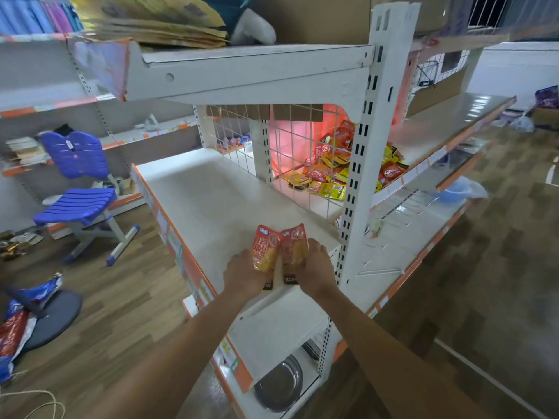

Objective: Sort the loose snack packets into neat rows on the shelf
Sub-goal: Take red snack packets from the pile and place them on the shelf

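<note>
Both of my forearms reach out from under the camera to the near end of the shelf [211, 201], and each hand has one snack packet. My left hand [242, 272] holds the left packet [266, 252] at its lower left corner, and my right hand [317, 267] holds the right packet [293, 252] at its lower right corner; on both hands the fingertips go out of sight beneath the wrapper. The two orange-red packets sit side by side between my hands, touching along their long edges, tops pointing away from me and bottoms towards my wrists. They look to be flat on the board or just above it; I cannot tell which. They are close to the white upright post [352, 207] on my right. I judge this to be the very start of a row, since these two are the only packets I can see on this board. Nearly all the work is left. The loose pile [332, 173] of red and yellow packets lies jumbled on the far side of the wire grid [242, 140], well apart from my hands and out of reach from where they are now. I would have to fetch those round or through, then line them up beside this first pair.
</note>
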A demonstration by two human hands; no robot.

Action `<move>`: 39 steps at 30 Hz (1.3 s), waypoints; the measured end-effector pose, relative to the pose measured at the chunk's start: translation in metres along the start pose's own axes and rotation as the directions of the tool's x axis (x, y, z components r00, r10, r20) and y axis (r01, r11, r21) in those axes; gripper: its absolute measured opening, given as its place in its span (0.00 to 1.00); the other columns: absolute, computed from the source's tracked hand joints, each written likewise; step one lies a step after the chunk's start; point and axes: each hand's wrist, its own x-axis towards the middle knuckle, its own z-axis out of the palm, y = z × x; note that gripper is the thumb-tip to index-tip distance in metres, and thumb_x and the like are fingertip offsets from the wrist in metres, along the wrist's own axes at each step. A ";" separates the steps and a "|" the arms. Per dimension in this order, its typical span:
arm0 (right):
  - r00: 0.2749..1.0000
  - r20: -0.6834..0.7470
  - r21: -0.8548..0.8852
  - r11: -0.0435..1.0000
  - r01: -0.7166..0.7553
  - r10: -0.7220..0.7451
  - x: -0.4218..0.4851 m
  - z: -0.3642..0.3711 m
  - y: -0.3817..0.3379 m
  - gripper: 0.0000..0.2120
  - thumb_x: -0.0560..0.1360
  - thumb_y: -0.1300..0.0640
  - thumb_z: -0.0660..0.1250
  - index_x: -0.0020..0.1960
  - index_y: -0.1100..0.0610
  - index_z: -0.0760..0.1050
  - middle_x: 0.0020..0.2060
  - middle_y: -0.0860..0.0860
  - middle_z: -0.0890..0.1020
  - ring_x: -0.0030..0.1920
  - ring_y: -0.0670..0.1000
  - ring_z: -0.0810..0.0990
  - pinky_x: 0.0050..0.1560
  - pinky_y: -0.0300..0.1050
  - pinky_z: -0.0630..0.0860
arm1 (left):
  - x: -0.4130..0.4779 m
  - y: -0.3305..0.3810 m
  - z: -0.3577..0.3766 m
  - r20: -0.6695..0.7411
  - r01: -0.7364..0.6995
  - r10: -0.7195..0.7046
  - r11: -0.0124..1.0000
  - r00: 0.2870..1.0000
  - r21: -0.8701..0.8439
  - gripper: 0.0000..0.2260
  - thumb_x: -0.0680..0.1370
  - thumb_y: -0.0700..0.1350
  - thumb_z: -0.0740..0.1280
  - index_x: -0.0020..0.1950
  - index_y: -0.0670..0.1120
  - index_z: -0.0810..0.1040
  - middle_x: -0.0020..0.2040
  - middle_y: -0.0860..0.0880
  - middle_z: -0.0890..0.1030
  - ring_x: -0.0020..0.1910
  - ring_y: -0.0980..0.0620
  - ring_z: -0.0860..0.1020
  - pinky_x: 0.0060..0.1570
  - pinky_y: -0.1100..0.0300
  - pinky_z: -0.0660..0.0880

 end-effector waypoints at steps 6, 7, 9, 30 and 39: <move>0.992 0.086 0.339 0.934 -0.113 0.089 -0.022 -0.020 0.031 0.05 0.76 0.64 0.62 0.51 0.60 0.69 0.43 0.54 0.78 0.42 0.51 0.77 0.38 0.45 0.75 | -0.018 0.005 0.012 0.070 0.137 -0.119 0.888 0.990 -0.439 0.07 0.70 0.37 0.69 0.46 0.45 0.80 0.45 0.43 0.82 0.45 0.44 0.80 0.43 0.56 0.77; 0.988 0.108 0.404 0.903 -0.144 0.110 -0.024 -0.022 0.039 0.07 0.75 0.65 0.64 0.52 0.60 0.68 0.44 0.54 0.78 0.44 0.51 0.78 0.41 0.44 0.77 | -0.023 0.008 0.015 0.088 0.145 -0.117 0.858 0.989 -0.493 0.06 0.70 0.36 0.68 0.44 0.45 0.80 0.44 0.43 0.82 0.45 0.44 0.81 0.47 0.51 0.78; 0.982 0.134 0.493 0.850 -0.185 0.135 -0.028 -0.028 0.052 0.12 0.72 0.67 0.68 0.53 0.60 0.71 0.48 0.56 0.80 0.50 0.55 0.80 0.51 0.52 0.79 | -0.033 0.016 0.021 0.126 0.153 -0.099 0.811 0.987 -0.564 0.08 0.70 0.33 0.69 0.42 0.46 0.79 0.42 0.43 0.82 0.43 0.43 0.81 0.51 0.46 0.78; 0.979 0.023 0.677 0.717 -0.165 0.203 -0.067 -0.198 0.221 0.09 0.77 0.61 0.66 0.57 0.58 0.76 0.51 0.53 0.83 0.53 0.55 0.82 0.61 0.57 0.76 | -0.103 0.166 0.165 0.387 0.156 0.194 0.688 0.901 -0.709 0.06 0.77 0.38 0.66 0.51 0.48 0.79 0.47 0.49 0.84 0.48 0.48 0.82 0.52 0.50 0.77; 0.943 -0.104 0.722 0.676 -0.147 0.317 -0.056 -0.265 0.308 0.06 0.78 0.61 0.65 0.50 0.52 0.77 0.51 0.52 0.84 0.53 0.54 0.82 0.59 0.58 0.76 | -0.086 0.252 0.244 0.548 0.164 0.311 0.740 0.777 -0.652 0.12 0.76 0.34 0.67 0.58 0.42 0.77 0.54 0.42 0.83 0.52 0.42 0.81 0.57 0.42 0.76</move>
